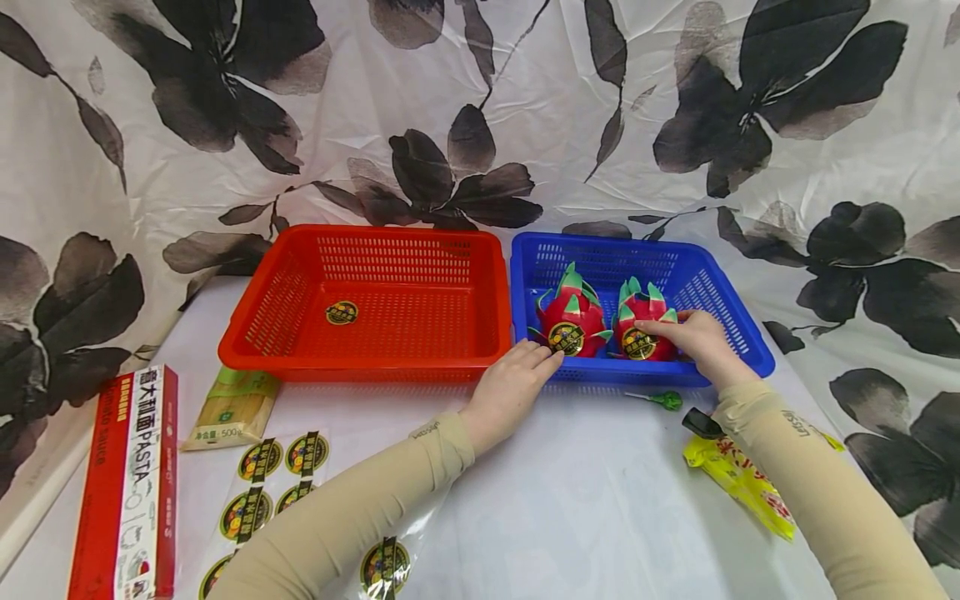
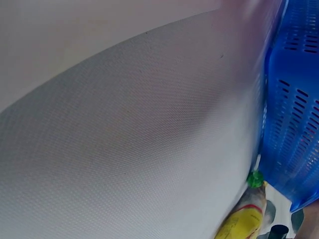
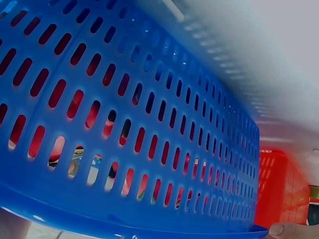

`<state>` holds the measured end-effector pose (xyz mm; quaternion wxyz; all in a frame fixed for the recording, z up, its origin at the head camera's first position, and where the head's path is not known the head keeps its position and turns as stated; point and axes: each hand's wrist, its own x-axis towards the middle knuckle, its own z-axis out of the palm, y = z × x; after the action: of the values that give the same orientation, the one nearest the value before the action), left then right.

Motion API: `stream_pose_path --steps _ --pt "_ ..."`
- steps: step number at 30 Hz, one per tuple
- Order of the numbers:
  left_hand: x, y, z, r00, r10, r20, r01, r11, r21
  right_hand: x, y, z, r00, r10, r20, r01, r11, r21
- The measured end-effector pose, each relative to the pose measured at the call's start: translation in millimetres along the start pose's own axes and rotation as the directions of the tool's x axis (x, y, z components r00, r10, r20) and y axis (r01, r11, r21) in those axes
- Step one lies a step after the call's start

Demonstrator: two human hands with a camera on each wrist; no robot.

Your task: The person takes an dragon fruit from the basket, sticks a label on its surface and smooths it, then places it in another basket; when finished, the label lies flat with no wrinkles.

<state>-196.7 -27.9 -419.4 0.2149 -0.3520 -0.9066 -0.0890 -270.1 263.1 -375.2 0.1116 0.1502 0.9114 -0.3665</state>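
Two red dragon fruits with green-tipped scales sit in the blue basket [image 1: 731, 329], each bearing a round black-and-gold sticker. My right hand [image 1: 705, 342] is at the right dragon fruit [image 1: 651, 304], its thumb pressed on the sticker [image 1: 637, 343] and its other fingers partly hidden on the fruit's right side. Over the basket's front rim, near the left corner, lies my left hand [image 1: 513, 387], fingers extended toward the left dragon fruit [image 1: 573, 312] and its sticker. The right wrist view shows the left hand [image 3: 295, 230] at the rim and red fruit through the basket's slots.
A red basket [image 1: 408, 362] stands left of the blue one, with one round sticker [image 1: 342, 312] on its floor. Sticker sheets [image 1: 258, 458], a noodle packet [image 1: 232, 408] and a pasta box [image 1: 135, 483] lie front left. Front right are a green lollipop [image 1: 667, 401] and a yellow packet [image 1: 738, 479].
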Motion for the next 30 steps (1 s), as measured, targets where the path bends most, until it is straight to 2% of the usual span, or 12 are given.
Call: stream_pose_path --steps 14,30 --pt "0.0 1.0 -1.2 1.0 -0.001 -0.011 0.001 1.0 0.014 1.6 -0.1 0.0 0.999 0.032 0.023 -0.031 0.999 -0.038" --pt "0.3 1.0 0.8 1.0 0.0 0.0 0.0 0.999 0.051 2.1 -0.4 -2.9 0.997 -0.008 0.082 0.016 0.995 -0.102"
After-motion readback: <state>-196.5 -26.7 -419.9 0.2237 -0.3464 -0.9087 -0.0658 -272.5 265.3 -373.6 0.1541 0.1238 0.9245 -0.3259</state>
